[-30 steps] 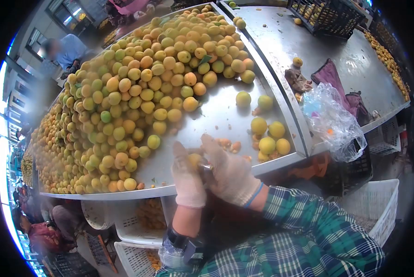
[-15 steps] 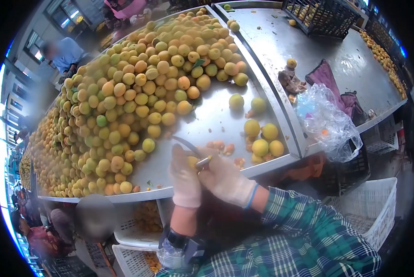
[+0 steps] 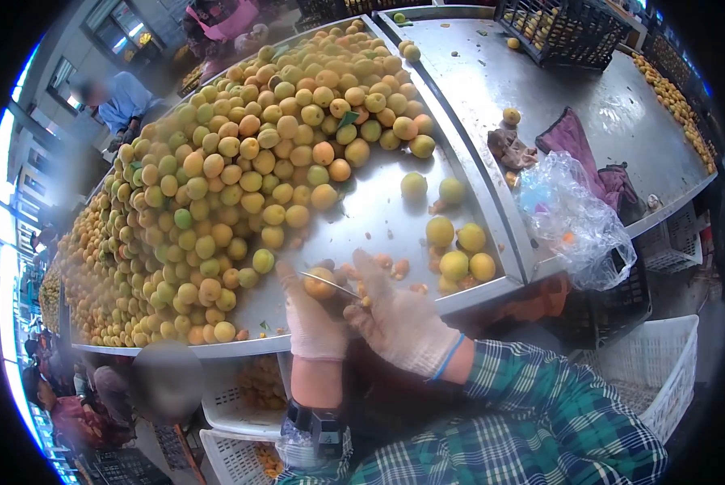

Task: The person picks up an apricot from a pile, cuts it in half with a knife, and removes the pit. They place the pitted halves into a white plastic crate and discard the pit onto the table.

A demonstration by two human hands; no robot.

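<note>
My left hand [image 3: 312, 325], in a whitish glove, is closed around an apricot [image 3: 319, 283] just over the front edge of the metal table. My right hand [image 3: 407, 322], also gloved, grips a small knife [image 3: 334, 285] whose thin blade points left and lies across the apricot's face. The knife's handle is mostly hidden by the fingers. A large heap of apricots [image 3: 241, 170] spreads over the table to the left and beyond my hands. To the right of the knife, orange fruit pieces [image 3: 390, 265] lie on the metal.
Several apricots [image 3: 455, 265] sit in the table's right corner by its raised rim [image 3: 491, 288]. A crumpled clear plastic bag [image 3: 576, 218] and a purple cloth [image 3: 576, 145] lie on the adjoining table. White crates [image 3: 681, 356] stand below. A person in blue [image 3: 126, 99] works at the far left.
My hands have drawn slightly apart. The knife blade has swung down from pointing up and left to lying across the apricot, which now shows more fully in my left hand.
</note>
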